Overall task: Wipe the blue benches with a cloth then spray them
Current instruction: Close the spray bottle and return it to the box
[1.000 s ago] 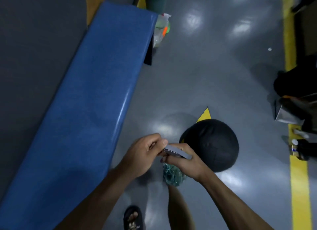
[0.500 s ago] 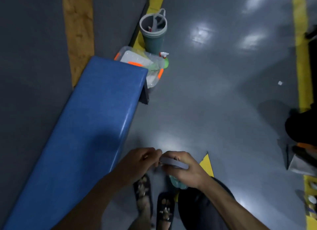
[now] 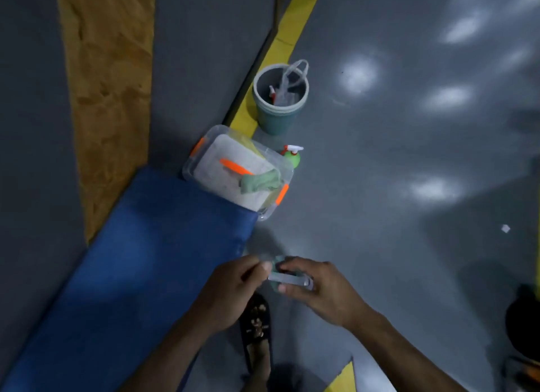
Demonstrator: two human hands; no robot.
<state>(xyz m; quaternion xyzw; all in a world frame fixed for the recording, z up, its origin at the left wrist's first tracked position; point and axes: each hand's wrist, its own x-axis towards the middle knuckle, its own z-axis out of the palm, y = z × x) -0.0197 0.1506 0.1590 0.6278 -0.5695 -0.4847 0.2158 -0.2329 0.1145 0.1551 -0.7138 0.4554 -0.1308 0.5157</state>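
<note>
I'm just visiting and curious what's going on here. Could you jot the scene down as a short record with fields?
setting: glossy grey floor with yellow lines
bench: blue bench, bare on top
hands: left hand and right hand together hold a small pale object, too blurred to name
box: clear lidded box at the bench's far end, green cloth on top
beside box: green spray bottle, grey bucket

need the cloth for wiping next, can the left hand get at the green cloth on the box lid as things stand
Probably not straight away. The green cloth lies uncovered on the clear box, but the left hand is pinching the small object that the right hand grips.
</note>
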